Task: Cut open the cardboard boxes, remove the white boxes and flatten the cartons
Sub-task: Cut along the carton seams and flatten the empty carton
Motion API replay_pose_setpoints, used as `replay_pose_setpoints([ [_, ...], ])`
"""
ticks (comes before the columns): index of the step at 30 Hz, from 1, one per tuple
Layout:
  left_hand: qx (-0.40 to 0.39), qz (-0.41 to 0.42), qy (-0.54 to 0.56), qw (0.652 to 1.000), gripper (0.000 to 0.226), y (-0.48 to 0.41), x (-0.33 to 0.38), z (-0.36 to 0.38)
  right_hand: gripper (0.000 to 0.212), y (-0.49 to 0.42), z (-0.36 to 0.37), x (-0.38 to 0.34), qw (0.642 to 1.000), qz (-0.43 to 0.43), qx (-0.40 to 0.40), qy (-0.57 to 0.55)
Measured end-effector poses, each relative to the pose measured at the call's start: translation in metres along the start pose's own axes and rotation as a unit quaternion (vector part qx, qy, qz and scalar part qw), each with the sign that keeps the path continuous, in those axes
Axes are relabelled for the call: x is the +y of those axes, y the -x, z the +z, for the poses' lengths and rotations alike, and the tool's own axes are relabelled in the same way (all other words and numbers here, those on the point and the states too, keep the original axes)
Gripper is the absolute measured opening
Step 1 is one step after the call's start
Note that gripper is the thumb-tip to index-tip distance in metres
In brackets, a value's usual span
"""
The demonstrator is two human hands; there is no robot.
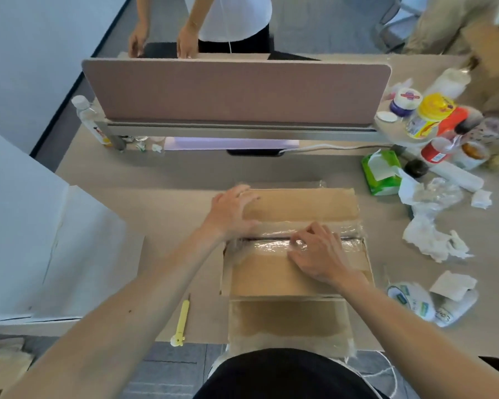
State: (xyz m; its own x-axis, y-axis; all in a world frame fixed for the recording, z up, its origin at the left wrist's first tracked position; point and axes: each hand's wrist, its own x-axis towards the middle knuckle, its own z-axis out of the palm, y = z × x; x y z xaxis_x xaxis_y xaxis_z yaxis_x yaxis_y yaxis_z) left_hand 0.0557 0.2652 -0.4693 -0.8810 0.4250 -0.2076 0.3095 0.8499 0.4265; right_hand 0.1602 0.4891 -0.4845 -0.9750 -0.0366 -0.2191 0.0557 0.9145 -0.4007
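The yellow cutter (pixel 182 321) lies left of the cardboard box (pixel 265 279) on the table (pixel 170 180). Your left hand (pixel 231 211) presses its far flap (pixel 300 203), fingers spread, gripping nothing. Your right hand (pixel 323 256) bends its fingers onto the taped seam (pixel 271 244); whether they pinch it is unclear.

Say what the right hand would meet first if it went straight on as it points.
Probably the left hand, pressing the far flap of the cardboard box; the right hand points across the taped seam toward it, depth unclear.

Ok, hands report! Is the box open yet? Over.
Left hand flat on cardboard box far flap. Right hand at taped seam, grip unclear. Flaps not lifted. Yellow cutter lying beside box.
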Motion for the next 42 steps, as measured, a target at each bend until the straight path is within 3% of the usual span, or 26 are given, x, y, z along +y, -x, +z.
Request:
replay_pose_setpoints([
  [2, -0.067, 0.026, -0.085, 0.994, 0.088, -0.020, 0.015, 0.000, 0.033, 0.005, -0.005, 0.000, 1.000, 0.019, -0.018, 0.003],
  [5, -0.110, 0.034, -0.144, 0.983, 0.096, -0.034, 0.024, 0.002, 0.045, 0.009, -0.010, -0.002, 0.998, 0.033, -0.052, 0.021],
  [15, -0.114, 0.033, -0.186, 0.975, 0.100, -0.048, 0.030, 0.001, 0.068, -0.003, -0.026, 0.001, 0.993, 0.060, -0.078, 0.068],
  [19, -0.133, 0.030, -0.186, 0.973, 0.102, -0.059, 0.027, -0.003, 0.066, 0.000, -0.051, -0.002, 0.997, 0.045, -0.026, 0.056],
  [23, -0.156, 0.035, -0.210, 0.964, 0.108, -0.072, 0.030, -0.010, 0.043, 0.021, -0.082, -0.003, 0.999, 0.020, 0.047, 0.005],
  [26, -0.154, 0.046, -0.225, 0.961, 0.112, -0.073, 0.040, -0.009, 0.048, 0.044, -0.108, -0.003, 0.998, 0.051, 0.018, -0.037],
  [30, -0.127, 0.070, -0.289, 0.946, 0.135, -0.062, 0.055, 0.006, 0.050, 0.069, -0.124, 0.004, 0.991, 0.094, -0.078, -0.059],
  [33, -0.122, 0.077, -0.280, 0.949, 0.125, -0.064, 0.058, 0.007, 0.048, 0.082, -0.111, 0.011, 0.986, 0.124, -0.107, -0.006],
  [36, -0.162, 0.077, -0.237, 0.955, 0.116, -0.073, 0.061, -0.008, 0.078, 0.086, -0.091, 0.022, 0.982, 0.156, -0.106, -0.029],
  [38, -0.207, 0.081, -0.194, 0.956, 0.107, -0.079, 0.063, -0.024, 0.085, 0.085, -0.075, 0.029, 0.981, 0.162, -0.106, -0.017],
  [42, -0.256, 0.037, -0.028, 0.966, 0.059, -0.092, 0.063, -0.059, 0.085, 0.084, -0.041, 0.041, 0.979, 0.179, -0.097, -0.013],
])
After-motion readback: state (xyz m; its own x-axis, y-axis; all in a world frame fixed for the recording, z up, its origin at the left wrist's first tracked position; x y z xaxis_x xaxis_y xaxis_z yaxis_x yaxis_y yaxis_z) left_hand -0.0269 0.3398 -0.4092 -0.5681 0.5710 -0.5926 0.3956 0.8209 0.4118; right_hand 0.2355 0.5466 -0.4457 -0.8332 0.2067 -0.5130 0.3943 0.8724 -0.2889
